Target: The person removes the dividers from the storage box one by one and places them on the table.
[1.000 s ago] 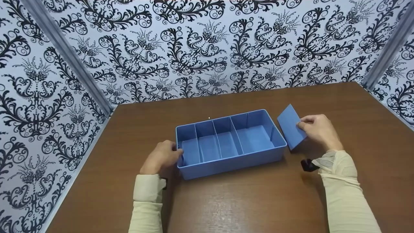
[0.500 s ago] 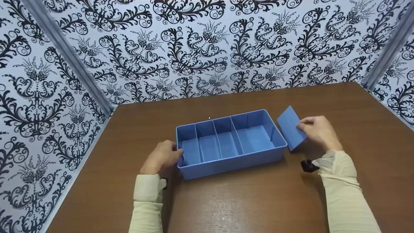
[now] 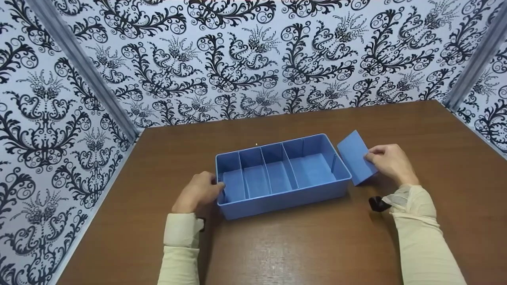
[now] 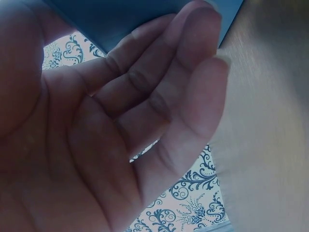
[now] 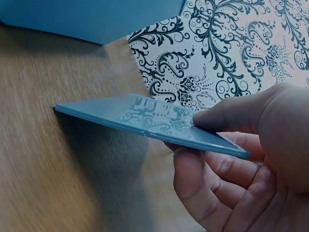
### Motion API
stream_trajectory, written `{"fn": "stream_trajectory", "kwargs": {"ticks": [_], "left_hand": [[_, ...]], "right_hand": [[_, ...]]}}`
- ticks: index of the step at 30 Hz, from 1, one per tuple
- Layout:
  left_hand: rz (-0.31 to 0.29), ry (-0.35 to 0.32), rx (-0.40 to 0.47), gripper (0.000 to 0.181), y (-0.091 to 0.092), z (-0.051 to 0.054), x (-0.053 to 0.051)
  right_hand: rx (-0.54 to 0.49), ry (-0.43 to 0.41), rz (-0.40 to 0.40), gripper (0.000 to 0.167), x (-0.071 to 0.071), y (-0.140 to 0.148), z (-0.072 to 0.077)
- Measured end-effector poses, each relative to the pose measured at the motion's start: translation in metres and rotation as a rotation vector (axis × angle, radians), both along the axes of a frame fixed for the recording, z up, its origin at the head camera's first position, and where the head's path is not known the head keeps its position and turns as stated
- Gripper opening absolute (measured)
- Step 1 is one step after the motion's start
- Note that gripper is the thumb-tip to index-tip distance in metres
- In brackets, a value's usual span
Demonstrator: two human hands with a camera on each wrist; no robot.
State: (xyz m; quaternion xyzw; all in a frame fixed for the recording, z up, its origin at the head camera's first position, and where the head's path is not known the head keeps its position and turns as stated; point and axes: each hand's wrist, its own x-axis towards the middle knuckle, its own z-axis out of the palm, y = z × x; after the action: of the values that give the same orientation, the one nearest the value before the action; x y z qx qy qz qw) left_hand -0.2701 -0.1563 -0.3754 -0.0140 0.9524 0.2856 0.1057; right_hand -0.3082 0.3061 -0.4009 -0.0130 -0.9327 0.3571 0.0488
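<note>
A long blue plastic divider box [image 3: 283, 202] sits on the table, split by upright partitions into several compartments. At its left end my left hand [image 3: 199, 190] grips the short wall, thumb over the rim. The left wrist view shows the curled fingers [image 4: 159, 72] against the outside of the box [image 4: 116, 21]. Beyond the right end, my right hand [image 3: 391, 161] pinches a loose flat blue panel [image 3: 354, 156] by its right edge, thumb on top and fingers beneath. In the right wrist view the panel [image 5: 130, 116] is tilted, its far corner at or near the table.
The brown wooden table [image 3: 277, 249] runs back to a wall [image 3: 245, 59] covered in black-and-white patterned paper. Grey trim strips [image 3: 85, 59] mark the corners. A small dark wrist-worn device [image 3: 379, 203] hangs under the right cuff.
The right hand has shifted slightly toward me with the panel, which has tilted a little flatter beside the box. The left hand and the box have stayed where they were.
</note>
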Motion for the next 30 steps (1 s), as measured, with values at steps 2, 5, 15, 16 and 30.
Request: {"fn": "stream_trajectory", "kwargs": {"ticks": [2,5,15,16,30], "left_hand": [[-0.008,0.01,-0.006,0.029,0.0,0.0,0.0],[-0.01,0.013,-0.008,0.029,0.0,-0.001,-0.001],[-0.016,0.008,-0.021,0.03,0.0,-0.001,-0.002],[-0.012,0.005,-0.017,0.03,0.0,-0.001,-0.002],[-0.015,0.013,0.001,0.025,0.0,0.001,0.0]], "right_hand": [[0.006,0.005,-0.004,0.034,0.0,0.0,-0.001],[0.007,-0.01,-0.011,0.035,0.0,0.002,-0.002],[0.004,-0.065,-0.054,0.036,0.0,0.004,-0.008],[0.004,-0.067,-0.058,0.036,0.0,0.004,-0.009],[0.014,-0.09,-0.091,0.034,0.0,0.008,-0.015]]}}
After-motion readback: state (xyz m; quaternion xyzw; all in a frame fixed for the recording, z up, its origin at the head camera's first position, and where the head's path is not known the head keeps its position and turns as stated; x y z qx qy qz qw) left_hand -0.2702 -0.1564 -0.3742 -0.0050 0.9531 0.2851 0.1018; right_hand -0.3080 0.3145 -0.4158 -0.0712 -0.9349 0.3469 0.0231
